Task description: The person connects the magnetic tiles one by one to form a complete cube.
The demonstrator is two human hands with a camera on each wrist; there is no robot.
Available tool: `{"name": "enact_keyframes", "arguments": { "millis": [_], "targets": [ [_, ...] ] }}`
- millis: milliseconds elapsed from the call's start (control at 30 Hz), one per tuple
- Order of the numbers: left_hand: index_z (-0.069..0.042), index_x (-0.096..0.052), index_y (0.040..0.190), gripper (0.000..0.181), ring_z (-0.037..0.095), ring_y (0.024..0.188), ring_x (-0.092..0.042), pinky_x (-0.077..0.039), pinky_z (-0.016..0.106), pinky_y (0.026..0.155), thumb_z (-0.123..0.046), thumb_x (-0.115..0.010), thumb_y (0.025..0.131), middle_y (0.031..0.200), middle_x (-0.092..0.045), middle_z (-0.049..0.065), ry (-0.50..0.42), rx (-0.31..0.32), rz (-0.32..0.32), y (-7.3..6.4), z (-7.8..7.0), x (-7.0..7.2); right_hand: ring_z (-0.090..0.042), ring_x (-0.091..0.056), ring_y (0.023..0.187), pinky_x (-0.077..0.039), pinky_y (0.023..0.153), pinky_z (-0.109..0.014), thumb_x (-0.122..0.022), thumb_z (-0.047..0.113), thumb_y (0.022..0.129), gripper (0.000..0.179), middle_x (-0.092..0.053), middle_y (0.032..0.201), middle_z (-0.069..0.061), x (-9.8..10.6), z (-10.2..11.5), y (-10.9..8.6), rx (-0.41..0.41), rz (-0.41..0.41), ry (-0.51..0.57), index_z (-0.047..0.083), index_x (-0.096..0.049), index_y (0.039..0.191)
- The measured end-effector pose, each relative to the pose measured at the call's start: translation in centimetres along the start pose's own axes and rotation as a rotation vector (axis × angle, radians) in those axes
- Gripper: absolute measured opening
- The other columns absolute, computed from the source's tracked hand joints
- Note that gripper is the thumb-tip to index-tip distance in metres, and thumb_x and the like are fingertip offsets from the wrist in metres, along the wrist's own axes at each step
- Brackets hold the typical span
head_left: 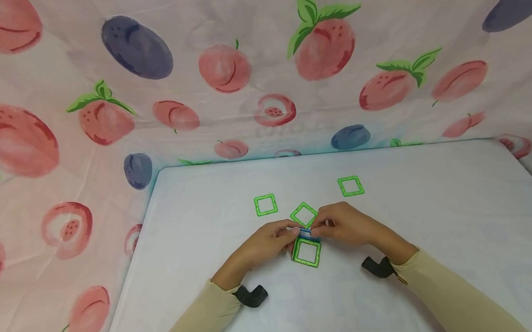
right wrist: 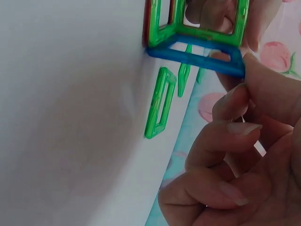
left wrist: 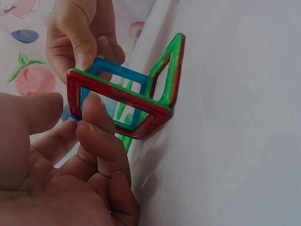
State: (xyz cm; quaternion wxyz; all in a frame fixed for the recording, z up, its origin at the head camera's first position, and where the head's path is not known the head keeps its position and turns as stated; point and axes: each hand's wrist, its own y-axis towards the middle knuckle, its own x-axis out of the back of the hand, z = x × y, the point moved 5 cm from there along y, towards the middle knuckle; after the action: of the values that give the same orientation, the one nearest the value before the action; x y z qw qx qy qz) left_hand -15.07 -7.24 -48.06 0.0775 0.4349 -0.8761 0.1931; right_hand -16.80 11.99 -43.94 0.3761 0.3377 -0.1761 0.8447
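Magnetic building tiles form a small angled build on the table. Its base, a square green tile (head_left: 307, 252) with red on its outer side, lies flat. A red-and-green tile (left wrist: 117, 99) stands along one edge of it. Against that stands a blue tile (right wrist: 195, 57), edges touching. My left hand (head_left: 269, 243) holds the red-and-green tile with curled fingers; one fingertip is at its window. Between thumb and finger, my right hand (head_left: 346, 224) pinches the blue tile's outer corner. Part of the right fingers is hidden behind the tiles in the left wrist view.
Just beyond the build lies a green square tile (head_left: 304, 215), close to both hands. Farther back are one green tile (head_left: 266, 205) on the left and another green tile (head_left: 351, 186) on the right. A fruit-print cloth (head_left: 230, 112) rises behind the white table (head_left: 181, 208).
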Motion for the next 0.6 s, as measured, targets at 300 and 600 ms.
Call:
{"name": "enact_keyframes", "arguments": {
  "millis": [300,600],
  "targets": [
    [-0.02,-0.07,0.119,0.024,0.012,0.07,-0.049,-0.038,0.025,0.067,-0.033,-0.053,0.107,0.078,-0.063,-0.001,-0.019,0.01,-0.03,0.0,-0.1,-0.1,-0.009,-0.054,0.077,-0.045,0.069,-0.025,-0.075,0.028,0.094,0.011,-0.069,0.089,0.01,0.2,-1.0,0.5,-0.02,0.079,0.033,0.021,-0.081,0.099],
    [-0.019,-0.071,0.118,0.025,0.013,0.072,-0.052,-0.04,0.026,0.069,-0.033,-0.054,0.106,0.077,-0.064,0.0,-0.029,0.039,-0.055,-0.1,-0.2,-0.2,-0.01,-0.055,0.08,-0.047,0.073,-0.029,-0.07,0.023,0.098,0.02,-0.072,0.098,0.006,1.1,-3.2,1.7,-0.089,0.015,-0.061,0.018,-0.078,0.115]
  ]
}}
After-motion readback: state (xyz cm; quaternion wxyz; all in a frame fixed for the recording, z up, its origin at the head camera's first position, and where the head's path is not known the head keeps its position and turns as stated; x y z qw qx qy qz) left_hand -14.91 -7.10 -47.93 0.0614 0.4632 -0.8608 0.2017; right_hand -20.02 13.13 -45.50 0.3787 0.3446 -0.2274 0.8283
